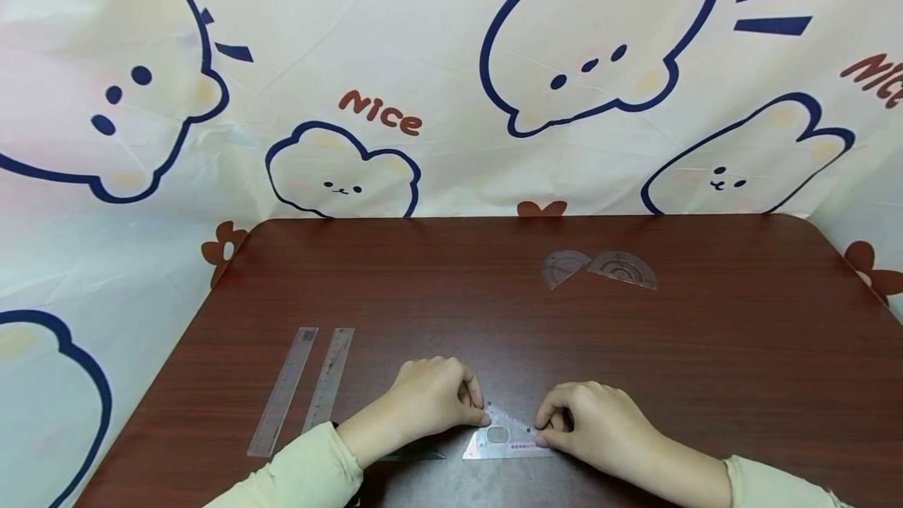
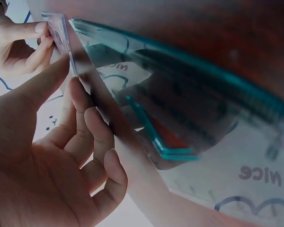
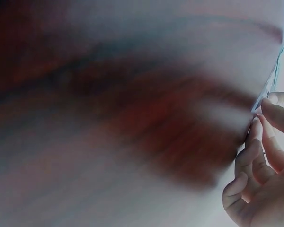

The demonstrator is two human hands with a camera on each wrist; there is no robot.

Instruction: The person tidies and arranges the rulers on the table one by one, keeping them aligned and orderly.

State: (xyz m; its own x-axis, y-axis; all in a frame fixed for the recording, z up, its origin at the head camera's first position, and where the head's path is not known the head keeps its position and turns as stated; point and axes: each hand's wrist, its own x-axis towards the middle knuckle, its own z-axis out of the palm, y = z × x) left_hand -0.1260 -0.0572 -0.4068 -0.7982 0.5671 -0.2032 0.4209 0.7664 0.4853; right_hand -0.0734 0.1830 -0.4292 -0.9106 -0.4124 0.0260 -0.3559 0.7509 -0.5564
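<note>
A clear triangular set square [image 1: 520, 431] with an oval cut-out lies near the front of the table, between both hands. My left hand [image 1: 439, 397] pinches its upper left edge between thumb and fingers. At its right end, my right hand [image 1: 598, 423] pinches the corner with thumb and index finger. A second set square, larger and teal-edged [image 2: 189, 142], lies beside my left hand in the left wrist view. From the head camera only a strip of that one [image 1: 418, 455] shows, the rest being hidden by the left forearm.
Two clear straight rulers, one farther left [image 1: 284, 390] and one nearer [image 1: 330, 379] the left forearm, lie side by side. Toward the back rest two clear protractors, a smaller [image 1: 563, 265] and a wider [image 1: 624, 269]. A printed cloth [image 1: 451, 61] hangs behind the brown table [image 1: 741, 335].
</note>
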